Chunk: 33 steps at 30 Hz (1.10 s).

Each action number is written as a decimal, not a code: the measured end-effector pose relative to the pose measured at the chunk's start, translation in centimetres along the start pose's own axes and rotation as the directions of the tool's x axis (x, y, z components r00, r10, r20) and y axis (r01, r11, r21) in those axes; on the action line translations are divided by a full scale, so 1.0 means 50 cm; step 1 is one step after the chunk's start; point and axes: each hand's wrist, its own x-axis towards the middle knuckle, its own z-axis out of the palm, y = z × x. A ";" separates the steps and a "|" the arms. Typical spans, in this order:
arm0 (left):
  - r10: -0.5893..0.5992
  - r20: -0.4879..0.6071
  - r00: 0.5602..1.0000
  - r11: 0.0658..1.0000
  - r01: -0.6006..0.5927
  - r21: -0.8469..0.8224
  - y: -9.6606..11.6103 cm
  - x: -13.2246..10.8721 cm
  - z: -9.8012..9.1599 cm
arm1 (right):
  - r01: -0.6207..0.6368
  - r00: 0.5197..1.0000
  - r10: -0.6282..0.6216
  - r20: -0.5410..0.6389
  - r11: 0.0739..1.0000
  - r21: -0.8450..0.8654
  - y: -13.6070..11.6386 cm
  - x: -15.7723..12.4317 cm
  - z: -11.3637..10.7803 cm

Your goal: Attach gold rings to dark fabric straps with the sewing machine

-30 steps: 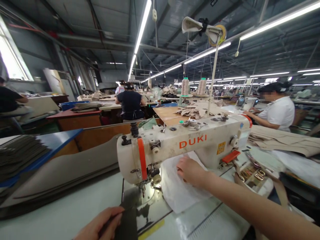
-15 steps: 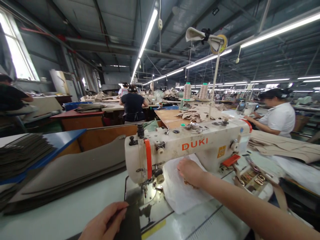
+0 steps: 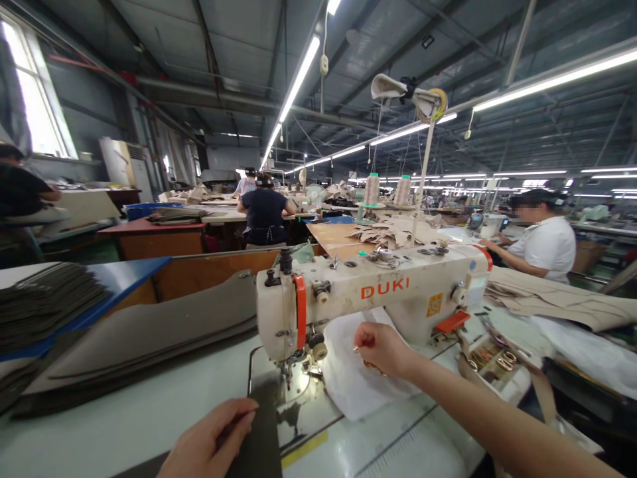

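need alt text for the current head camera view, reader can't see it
At a DUKI sewing machine, a person's right hand holds a small shiny piece over white sheeting; the left hand is at dark material.

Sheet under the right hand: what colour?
White. The sheet shows best in the head view.

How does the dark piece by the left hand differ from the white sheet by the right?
Colour: the dark piece is greyish black; the white sheet is pale.
Surface: the dark piece looks flat and even, the white sheet creased.
Place: the dark piece lies left of the needle, the white sheet right of it.
Shared: both lie by the sewing machine, each with a hand over part of it.
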 end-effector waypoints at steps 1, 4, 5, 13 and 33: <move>-0.005 0.000 1.000 1.000 0.005 0.000 0.008 -0.001 -0.004 | -0.009 1.000 0.009 0.003 0.998 0.056 0.000 -0.002 0.001; -0.016 0.015 1.000 1.000 0.016 -0.003 0.029 -0.004 -0.015 | -0.026 1.000 0.026 0.004 0.978 0.209 0.000 -0.003 0.003; -0.015 0.020 1.000 1.000 0.015 -0.003 0.032 -0.005 -0.017 | -0.030 1.000 0.030 0.004 0.966 0.257 0.001 -0.002 0.004; 0.030 0.012 0.999 0.999 -0.029 -0.017 0.025 -0.005 -0.012 | -0.115 0.992 0.054 0.117 0.779 0.617 0.000 -0.001 0.009; 0.117 0.083 0.990 0.987 -0.106 -0.123 0.043 -0.039 -0.006 | -0.341 0.909 -0.101 0.404 0.377 0.861 -0.100 -0.090 0.094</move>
